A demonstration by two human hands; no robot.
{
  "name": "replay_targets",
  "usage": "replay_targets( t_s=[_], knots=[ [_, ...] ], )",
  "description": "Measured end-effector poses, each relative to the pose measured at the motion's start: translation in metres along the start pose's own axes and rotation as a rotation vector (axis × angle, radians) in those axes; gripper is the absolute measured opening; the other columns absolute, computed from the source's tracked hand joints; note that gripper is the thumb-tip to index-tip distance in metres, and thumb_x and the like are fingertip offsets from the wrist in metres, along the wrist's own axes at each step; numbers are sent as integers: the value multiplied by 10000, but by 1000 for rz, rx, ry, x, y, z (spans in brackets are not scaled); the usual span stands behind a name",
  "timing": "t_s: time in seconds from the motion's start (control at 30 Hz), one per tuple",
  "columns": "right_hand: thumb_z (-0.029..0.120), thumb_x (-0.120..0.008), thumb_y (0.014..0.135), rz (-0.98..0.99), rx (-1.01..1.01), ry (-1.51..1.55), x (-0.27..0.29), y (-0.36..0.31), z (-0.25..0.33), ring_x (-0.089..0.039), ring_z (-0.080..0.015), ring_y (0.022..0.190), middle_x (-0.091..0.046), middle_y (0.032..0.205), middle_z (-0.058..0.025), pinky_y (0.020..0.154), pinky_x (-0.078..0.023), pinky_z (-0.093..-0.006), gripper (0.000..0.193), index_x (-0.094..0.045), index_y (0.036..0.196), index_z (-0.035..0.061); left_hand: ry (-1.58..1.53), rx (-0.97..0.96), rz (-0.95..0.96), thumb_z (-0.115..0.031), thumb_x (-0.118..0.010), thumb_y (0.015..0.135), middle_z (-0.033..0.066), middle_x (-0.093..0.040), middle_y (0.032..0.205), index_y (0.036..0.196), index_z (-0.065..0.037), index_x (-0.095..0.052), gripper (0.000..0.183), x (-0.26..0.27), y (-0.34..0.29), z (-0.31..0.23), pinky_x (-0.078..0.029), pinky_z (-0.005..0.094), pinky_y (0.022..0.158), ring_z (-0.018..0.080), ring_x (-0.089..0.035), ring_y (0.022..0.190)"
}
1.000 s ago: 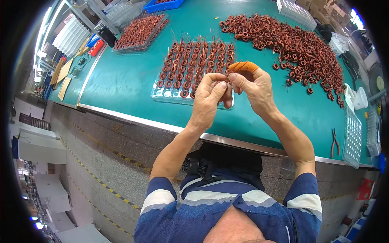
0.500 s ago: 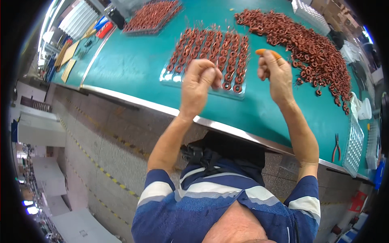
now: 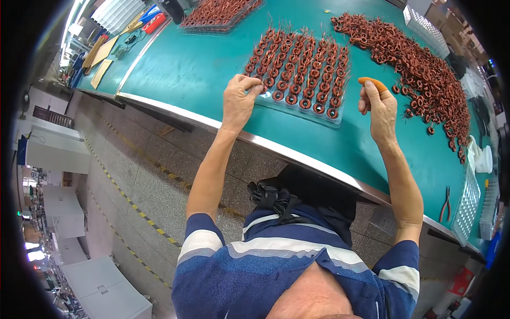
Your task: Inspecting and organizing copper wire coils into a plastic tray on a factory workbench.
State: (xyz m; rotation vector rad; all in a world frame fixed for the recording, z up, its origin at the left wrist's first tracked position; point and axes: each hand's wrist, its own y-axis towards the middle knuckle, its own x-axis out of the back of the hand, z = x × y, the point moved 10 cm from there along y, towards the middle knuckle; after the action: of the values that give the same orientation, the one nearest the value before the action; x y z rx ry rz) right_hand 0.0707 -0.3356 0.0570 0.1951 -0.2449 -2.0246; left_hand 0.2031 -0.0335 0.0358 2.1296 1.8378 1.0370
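A clear plastic tray (image 3: 340,121) lies on the green bench, holding rows of copper-wound ring coils (image 3: 305,103) with wire ends sticking up. At its near left corner, my left hand (image 3: 239,103) is closed in a pinch, its fingertips on a ring coil (image 3: 264,89). My right hand (image 3: 381,110) hovers right of the tray, between it and a large heap of loose ring coils (image 3: 393,50). An orange finger cot (image 3: 373,83) covers one of its fingers. The other fingers are curled, and whatever lies inside them is hidden.
Another filled tray (image 3: 220,26) sits at the far left, near a red object (image 3: 154,24). Pliers (image 3: 445,204) and an upright-celled clear tray (image 3: 466,207) lie at the right edge. A white cup (image 3: 483,159) stands beyond them. The bench's pale front edge (image 3: 265,142) runs before me.
My left hand has moved from over the tray's near rows to its near left corner. My right hand stays curled beside the tray. The whole view has shifted slightly.
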Motion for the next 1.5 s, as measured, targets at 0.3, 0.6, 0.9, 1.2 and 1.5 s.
replay_targets(
  t_s=[0.3,0.6,0.9,1.2,1.5],
  knots=[
    [144,-606,907,-169,333,-784,86,-16,26,-587,-176,665,-607,808,-100,604,-479,-298,207,-640,1029,-20,151,-92,107,-54,-643,850,89,-597,818,886,5,-645,69,-3,-3,8,-440,337,719,233,-574,786],
    [289,-692,816,-510,-37,-1418,287,-10,-8,-635,-328,908,-638,1016,-182,805,-503,-401,513,-553,1198,-26,143,-114,111,-87,-631,878,78,-586,823,913,-4,-640,90,-18,-2,8,-436,334,715,220,-565,794],
    [138,-697,799,-649,44,-351,276,-40,-21,-616,-104,746,-654,836,-29,638,-494,-234,436,-548,1177,-21,155,-62,-42,-51,-590,898,83,-621,887,999,-14,-633,116,2,-12,2,-472,331,782,214,-594,860],
    [121,-663,892,-193,-22,-36,73,-57,13,-627,-117,738,-675,845,-76,674,-514,-235,183,-643,990,-32,-809,262,477,-165,-516,981,114,-661,980,1147,12,-553,245,-116,-75,-89,-511,273,756,161,-646,872],
    [110,-723,838,-14,154,-318,-31,-72,35,-605,-139,838,-620,963,-53,731,-492,-259,247,-616,1029,-4,-1357,526,486,-234,-404,1032,86,-585,849,1078,-14,-486,240,-150,-97,-98,-502,263,607,148,-608,695]
  ],
)
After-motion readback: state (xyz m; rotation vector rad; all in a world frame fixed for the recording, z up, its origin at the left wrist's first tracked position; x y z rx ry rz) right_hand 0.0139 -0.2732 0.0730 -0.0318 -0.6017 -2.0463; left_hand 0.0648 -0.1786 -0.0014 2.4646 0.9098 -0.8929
